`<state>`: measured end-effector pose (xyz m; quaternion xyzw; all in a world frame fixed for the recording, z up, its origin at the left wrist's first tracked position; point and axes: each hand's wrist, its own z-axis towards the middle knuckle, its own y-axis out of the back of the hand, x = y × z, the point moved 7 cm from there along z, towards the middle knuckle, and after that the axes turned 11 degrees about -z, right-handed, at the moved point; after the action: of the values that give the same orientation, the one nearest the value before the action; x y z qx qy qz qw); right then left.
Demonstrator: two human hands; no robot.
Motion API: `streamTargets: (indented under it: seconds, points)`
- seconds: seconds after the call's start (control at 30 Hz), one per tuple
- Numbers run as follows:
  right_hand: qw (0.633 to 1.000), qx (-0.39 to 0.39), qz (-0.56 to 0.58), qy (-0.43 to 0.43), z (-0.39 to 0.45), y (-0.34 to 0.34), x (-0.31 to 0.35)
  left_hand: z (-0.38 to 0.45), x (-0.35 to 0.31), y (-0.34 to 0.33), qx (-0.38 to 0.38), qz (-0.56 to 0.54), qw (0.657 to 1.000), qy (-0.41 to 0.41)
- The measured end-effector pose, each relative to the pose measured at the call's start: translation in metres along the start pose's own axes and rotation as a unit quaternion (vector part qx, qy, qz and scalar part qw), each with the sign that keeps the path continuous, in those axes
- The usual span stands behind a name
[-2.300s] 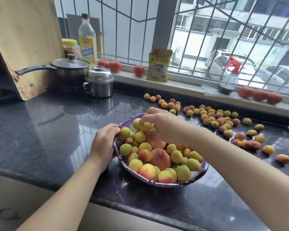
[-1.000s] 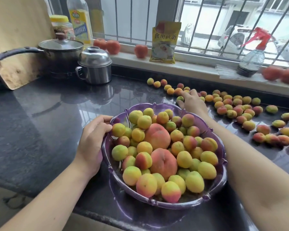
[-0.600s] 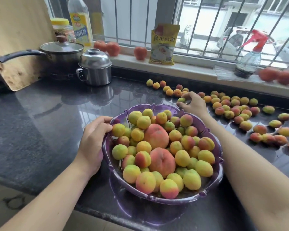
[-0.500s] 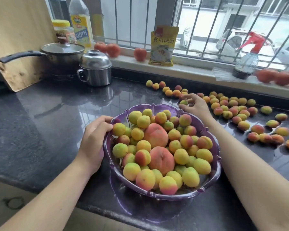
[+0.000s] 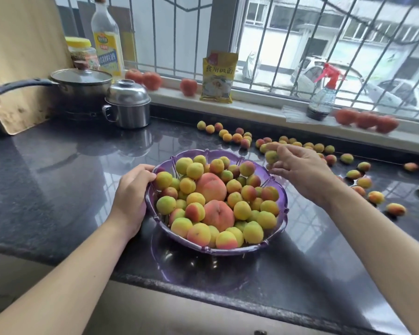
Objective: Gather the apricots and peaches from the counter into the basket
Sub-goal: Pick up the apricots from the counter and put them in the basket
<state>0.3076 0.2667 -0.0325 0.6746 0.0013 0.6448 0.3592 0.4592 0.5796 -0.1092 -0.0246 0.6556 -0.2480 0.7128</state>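
My right grip point(image 5: 298, 170) is pinching a small apricot point(image 5: 272, 156) just past the far right rim of the purple basket point(image 5: 284, 209). Left hand point(image 5: 133, 189) is curled around the basket's left rim. Basket's piled with fruit, two peaches point(image 5: 211, 187) in the middle, and loads of loose apricots point(image 5: 363, 182) lie across the tabletop point(image 5: 58, 177) to the right.

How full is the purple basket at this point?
Nearly full: the purple basket holds fruit heaped above its rim, with two peaches among the apricots. Many apricots lie on the counter.
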Motion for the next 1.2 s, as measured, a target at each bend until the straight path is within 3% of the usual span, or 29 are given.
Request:
streamTargets:
  seconds: [0.13, 0.23, 0.37, 0.83, 0.93, 1.03, 1.1, 1.2]
  points:
    - [0.984, 0.096, -0.124, 0.086, -0.029, -0.027, 0.052, -0.002, 0.000, -0.001, -0.002, -0.006, 1.000, 0.004]
    - [0.930, 0.111, -0.316, 0.153, -0.043, -0.059, 0.072, 0.001, 0.001, 0.000, -0.003, -0.005, 1.000, 0.010]
    - [0.882, 0.130, -0.413, 0.185, -0.049, -0.090, 0.072, 0.001, 0.001, 0.002, 0.002, 0.003, 1.000, 0.011]
    - [0.867, 0.103, -0.450, 0.187, -0.045, -0.092, 0.068, 0.001, 0.002, 0.001, 0.004, -0.002, 1.000, 0.013]
    - [0.905, 0.074, -0.384, 0.170, -0.044, -0.078, 0.067, 0.000, 0.002, 0.000, 0.002, -0.007, 1.000, 0.014]
    - [0.942, -0.043, -0.301, 0.141, -0.037, -0.042, 0.062, -0.001, 0.003, 0.000, 0.001, -0.011, 1.000, 0.014]
    - [0.944, -0.086, -0.290, 0.129, -0.034, -0.028, 0.054, -0.001, 0.002, 0.000, 0.001, -0.007, 1.000, 0.013]
    - [0.940, -0.080, -0.301, 0.143, -0.032, -0.031, 0.051, -0.001, 0.001, -0.002, 0.002, -0.012, 1.000, 0.012]
